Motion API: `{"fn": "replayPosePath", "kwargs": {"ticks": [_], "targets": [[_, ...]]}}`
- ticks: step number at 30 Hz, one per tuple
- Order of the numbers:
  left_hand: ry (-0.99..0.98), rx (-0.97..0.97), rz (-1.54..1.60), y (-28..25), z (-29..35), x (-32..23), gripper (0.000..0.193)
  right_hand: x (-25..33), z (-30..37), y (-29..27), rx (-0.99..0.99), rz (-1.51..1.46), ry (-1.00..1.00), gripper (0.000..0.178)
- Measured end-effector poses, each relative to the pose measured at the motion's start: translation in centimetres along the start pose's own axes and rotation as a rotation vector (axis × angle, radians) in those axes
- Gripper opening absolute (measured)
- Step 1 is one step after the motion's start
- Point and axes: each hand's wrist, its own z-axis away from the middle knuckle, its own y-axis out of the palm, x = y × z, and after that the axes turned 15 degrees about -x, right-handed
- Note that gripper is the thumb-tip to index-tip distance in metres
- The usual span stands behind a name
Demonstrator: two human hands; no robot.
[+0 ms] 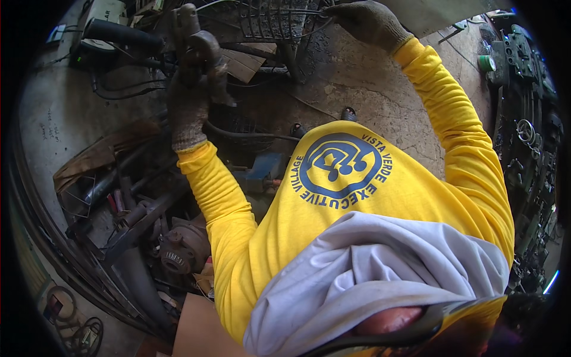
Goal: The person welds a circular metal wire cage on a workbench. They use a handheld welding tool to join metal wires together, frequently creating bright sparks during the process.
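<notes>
My left hand (189,101), in a dirty brown work glove, is raised at the upper left. Its fingers curl around something dark that I cannot make out. A thick black cylinder (122,34) lies close to its left. At the top right, my gloved right hand (372,25) pinches the end of a thin wire (312,12). This wire runs beside a dark metal grille (264,21), between the two hands. The grille rests on a dark metal frame (291,62).
Flat cardboard (247,62) lies on the stained concrete floor (357,77) under the frame. At left are piled metal parts, a round motor-like housing (183,247) and long curved bars (53,220). Dark machinery (526,125) lines the right side. A grey sheet (443,18) is beyond my right hand.
</notes>
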Motion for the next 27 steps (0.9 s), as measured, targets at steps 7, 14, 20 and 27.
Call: {"fn": "replayPosePath", "kwargs": {"ticks": [7, 14, 20, 27], "targets": [[-0.08, -0.04, 0.219, -2.8, 0.2, -2.6, 0.045, -0.3, 0.4, 0.0, 0.018, 0.024, -0.01, 0.024], [0.52, 0.132, -0.528, -2.4, -1.0, -0.3, 0.041, 0.2, 0.0, -0.1, -0.022, -0.014, -0.039, 0.022], [0.644, -0.03, -0.247, -4.2, -2.2, 0.2, 0.043, 0.2, 0.1, -0.2, 0.01, 0.011, -0.032, 0.022], [0.362, 0.234, -0.444, -3.9, -2.9, -0.3, 0.041, 0.9, -0.1, 0.2, 0.006, 0.007, -0.014, 0.021]]}}
